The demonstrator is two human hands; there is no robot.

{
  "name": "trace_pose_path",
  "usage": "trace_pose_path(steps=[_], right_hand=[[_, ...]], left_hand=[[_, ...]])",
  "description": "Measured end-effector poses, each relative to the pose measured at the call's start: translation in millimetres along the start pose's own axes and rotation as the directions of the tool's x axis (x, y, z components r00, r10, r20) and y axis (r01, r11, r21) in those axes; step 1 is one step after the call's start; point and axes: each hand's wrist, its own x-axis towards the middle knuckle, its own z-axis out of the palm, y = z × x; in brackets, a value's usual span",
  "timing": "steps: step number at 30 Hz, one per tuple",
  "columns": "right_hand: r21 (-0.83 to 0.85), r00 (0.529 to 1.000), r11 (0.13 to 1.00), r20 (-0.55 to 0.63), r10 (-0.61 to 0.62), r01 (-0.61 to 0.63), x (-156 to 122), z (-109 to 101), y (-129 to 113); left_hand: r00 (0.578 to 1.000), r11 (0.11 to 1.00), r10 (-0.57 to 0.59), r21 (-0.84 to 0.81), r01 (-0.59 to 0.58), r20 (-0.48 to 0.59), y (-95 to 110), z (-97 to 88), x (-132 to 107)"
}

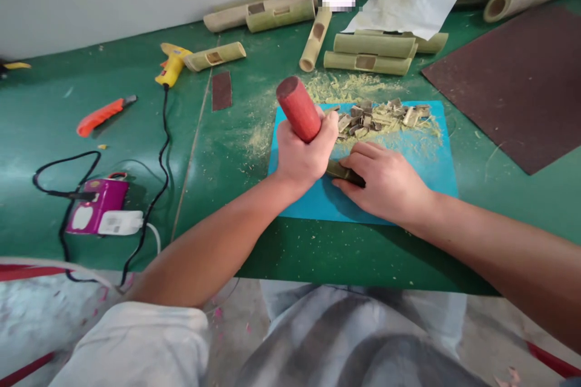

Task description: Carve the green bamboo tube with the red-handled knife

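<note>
My left hand (pixel 305 154) is closed in a fist round a red wooden tool handle (pixel 298 108) that points up and back. Its working end is hidden under my hand. My right hand (pixel 385 181) lies over a dark green bamboo piece (pixel 344 173) on the blue mat (pixel 426 163), fingers curled on it and pressing it down. The two hands touch over the piece. Behind them on the mat lies a heap of small bamboo offcuts and shavings (pixel 384 118).
On the green table (pixel 227 151): several cut bamboo tubes (pixel 367 51) at the back, white paper (pixel 408 3), a brown sheet (pixel 521 78) right, a yellow glue gun (pixel 170 65), an orange utility knife (pixel 102 116), a purple power strip (pixel 102 205) with cables left.
</note>
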Motion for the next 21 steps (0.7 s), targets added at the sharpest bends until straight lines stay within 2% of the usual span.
trace_pose_path(steps=[6, 11, 13, 17, 19, 21], right_hand=[[-0.025, 1.000, 1.000, 0.002, 0.018, -0.017, 0.0, 0.1, -4.3], [-0.060, 0.999, 0.998, 0.034, 0.028, -0.026, 1.2, -3.2, -3.4], [-0.069, 0.999, 0.998, 0.028, 0.014, -0.013, 0.3, -3.0, -2.6], [-0.105, 0.998, 0.993, -0.032, -0.052, 0.049, -3.6, -1.9, -0.6], [-0.150, 0.986, 0.982, -0.104, -0.129, 0.113, -5.3, -3.0, 0.8], [-0.187, 0.960, 0.968, -0.193, -0.201, 0.165, -6.0, -5.1, 2.6]], left_hand=[[0.998, 0.997, -0.062, -0.034, 0.063, 0.019, 1.9, -2.4, 2.2], [0.992, 0.990, -0.082, -0.125, 0.070, -0.093, -2.2, -2.9, 3.9], [0.992, 0.992, -0.042, -0.123, 0.027, -0.121, -5.0, -2.2, 2.6], [0.996, 0.992, 0.042, -0.116, -0.051, -0.074, -4.7, -1.9, 0.0], [0.978, 0.971, 0.177, -0.143, -0.192, -0.111, 1.8, -4.9, -0.4], [0.922, 0.916, 0.348, -0.149, -0.373, -0.168, 11.3, -11.4, -0.9]])
